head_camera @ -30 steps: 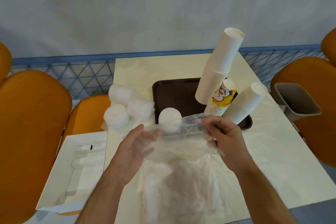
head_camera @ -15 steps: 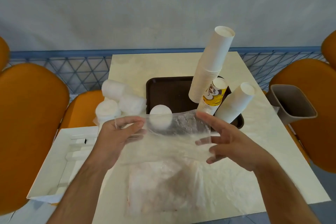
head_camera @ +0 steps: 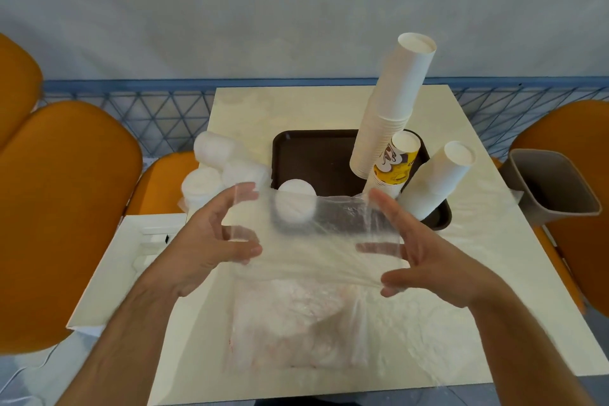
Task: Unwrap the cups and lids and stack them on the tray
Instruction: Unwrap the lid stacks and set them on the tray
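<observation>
At the far left, orange chairs [head_camera: 62, 214] were seen beside the table [head_camera: 296, 109], and a white box [head_camera: 112, 273] lay at the table's left edge. Just beyond it, wrapped lids [head_camera: 214, 171] were piled on the table's left side, close to the brown tray [head_camera: 316, 152]. The left hand [head_camera: 211, 241] was held above the table with fingers spread and loosely bent, its fingertips against the left edge of a clear bag [head_camera: 316, 241]; whether the film was pinched there could not be told. The bag was stretched between both hands, its lower part draped down onto the table near the front edge. Through the film, 1 stack of white lids [head_camera: 295, 204] was seen at the tray's front left corner. On the tray's right side, 3 cup stacks were standing tilted: a tall white stack [head_camera: 392, 109], a shorter printed yellow stack [head_camera: 395, 168] just in front of it, and another white stack [head_camera: 438, 184] at the right edge. The right hand [head_camera: 425, 260] was held apart from the left, its fingers spread, with the bag's right edge gathered at the thumb and fingertips. At the far right, a grey bin [head_camera: 553, 188] was seen beside the table, in front of another orange chair.
</observation>
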A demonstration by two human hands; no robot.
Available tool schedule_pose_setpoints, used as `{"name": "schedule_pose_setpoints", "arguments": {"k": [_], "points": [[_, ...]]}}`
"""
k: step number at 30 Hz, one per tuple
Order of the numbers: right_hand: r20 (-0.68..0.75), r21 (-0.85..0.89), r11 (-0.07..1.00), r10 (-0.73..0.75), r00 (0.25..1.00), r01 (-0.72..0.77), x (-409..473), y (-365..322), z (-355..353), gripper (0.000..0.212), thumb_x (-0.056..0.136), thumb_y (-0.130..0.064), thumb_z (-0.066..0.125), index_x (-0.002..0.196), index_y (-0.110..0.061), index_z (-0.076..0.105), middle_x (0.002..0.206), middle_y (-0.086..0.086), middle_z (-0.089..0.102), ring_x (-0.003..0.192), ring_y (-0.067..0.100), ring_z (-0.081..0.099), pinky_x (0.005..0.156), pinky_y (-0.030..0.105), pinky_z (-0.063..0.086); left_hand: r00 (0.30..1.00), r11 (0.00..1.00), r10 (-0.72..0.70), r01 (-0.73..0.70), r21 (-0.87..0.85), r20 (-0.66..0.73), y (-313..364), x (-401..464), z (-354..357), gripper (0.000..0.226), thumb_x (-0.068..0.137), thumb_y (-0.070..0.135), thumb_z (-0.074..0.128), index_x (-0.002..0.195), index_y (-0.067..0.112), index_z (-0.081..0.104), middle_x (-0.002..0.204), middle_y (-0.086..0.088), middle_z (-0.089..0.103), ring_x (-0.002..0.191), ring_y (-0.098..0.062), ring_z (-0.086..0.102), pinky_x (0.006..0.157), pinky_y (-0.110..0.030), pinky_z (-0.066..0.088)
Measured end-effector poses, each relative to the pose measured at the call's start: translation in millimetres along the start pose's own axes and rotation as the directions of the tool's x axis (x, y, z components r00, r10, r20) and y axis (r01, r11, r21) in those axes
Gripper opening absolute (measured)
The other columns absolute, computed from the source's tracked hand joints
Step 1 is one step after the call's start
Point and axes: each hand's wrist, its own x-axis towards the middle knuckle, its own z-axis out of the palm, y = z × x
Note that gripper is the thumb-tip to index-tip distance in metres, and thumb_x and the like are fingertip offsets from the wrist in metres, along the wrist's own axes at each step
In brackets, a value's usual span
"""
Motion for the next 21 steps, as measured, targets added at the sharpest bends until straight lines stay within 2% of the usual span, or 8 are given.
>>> {"name": "schedule_pose_setpoints", "arguments": {"k": [3,6,10,14,16,18,20,21], "points": [[-0.029,0.037,0.999,-0.005,1.000,0.006,0,0,-4,0.120,0.075,0.025,0.070,0.150,-0.058,0.027,0.157,-0.037,0.019,0.133,0.015,0.056,0.076,0.050,0.061,0.997,0.999,-0.024,0.020,0.050,0.073,-1,-2,-1,0.098,0.071,-0.013,0.079,0.139,0.048,0.042,0.131,0.032,0.052,0.090,-0.028,0.069,0.064,-0.039,0.059],[-0.207,0.061,0.998,-0.003,0.978,0.016,8,2,3,0.092,0.083,0.012,0.073,0.148,-0.045,0.042,0.154,-0.016,0.040,0.120,0.018,0.065,0.075,0.052,0.062,0.994,1.000,-0.009,0.011,-0.015,0.104,-6,-3,-1,0.104,0.070,-0.017,0.077,0.134,0.052,0.032,0.134,0.021,0.054,0.086,-0.033,0.069,0.058,-0.039,0.058],[-0.248,0.038,0.999,-0.024,0.969,0.034,15,13,11,0.098,0.082,0.016,0.072,0.151,-0.045,0.036,0.157,-0.020,0.031,0.113,0.022,0.069,0.067,0.040,0.062,0.999,0.991,0.024,-0.017,-0.135,0.049,-15,-7,3,0.086,0.073,-0.018,0.073,0.115,0.048,0.037,0.132,0.003,0.061,0.079,-0.033,0.067,0.063,-0.037,0.059],[-0.177,0.108,0.992,-0.038,0.983,0.058,14,24,11,0.106,0.084,0.020,0.066,0.154,-0.049,0.027,0.157,-0.035,0.020,0.116,0.026,0.068,0.069,0.038,0.062,0.998,0.984,0.014,-0.002,-0.181,0.067,-28,-12,9,0.060,0.074,0.003,0.075,0.118,0.037,0.054,0.132,0.002,0.061,0.096,-0.037,0.069,0.078,-0.046,0.060],[-0.166,0.086,0.996,-0.005,0.986,0.020,14,23,11,0.093,0.086,0.006,0.073,0.151,-0.049,0.035,0.154,-0.035,0.028,0.116,0.023,0.068,0.078,0.044,0.061,0.997,0.978,0.004,0.011,-0.209,0.071,-33,-13,14,0.063,0.077,-0.005,0.073,0.121,0.036,0.053,0.132,0.000,0.061,0.094,-0.038,0.069,0.074,-0.046,0.060],[-0.283,-0.034,0.999,0.002,0.959,-0.012,19,21,12,0.069,0.088,-0.011,0.076,0.143,-0.043,0.051,0.146,-0.026,0.048,0.112,0.017,0.069,0.084,0.037,0.058,0.998,0.977,0.026,-0.013,-0.214,0.060,-36,-13,17,0.069,0.079,-0.016,0.068,0.118,0.037,0.049,0.131,-0.001,0.061,0.088,-0.038,0.069,0.068,-0.043,0.060],[-0.434,-0.063,0.998,-0.035,0.900,0.008,26,24,12,0.058,0.086,-0.007,0.077,0.135,-0.034,0.062,0.132,-0.016,0.063,0.106,0.018,0.071,0.088,0.038,0.059,0.997,0.979,0.054,-0.044,-0.197,0.047,-36,-13,17,0.071,0.079,-0.021,0.066,0.112,0.039,0.045,0.131,0.000,0.061,0.086,-0.038,0.069,0.062,-0.039,0.059],[-0.460,-0.027,0.999,-0.029,0.888,0.019,28,25,12,0.064,0.083,0.000,0.078,0.136,-0.031,0.062,0.132,-0.013,0.063,0.104,0.020,0.072,0.090,0.043,0.060,0.997,0.980,0.064,-0.054,-0.191,0.045,-35,-14,15,0.071,0.079,-0.021,0.066,0.109,0.039,0.044,0.132,0.001,0.061,0.087,-0.039,0.069,0.060,-0.037,0.059]]}}
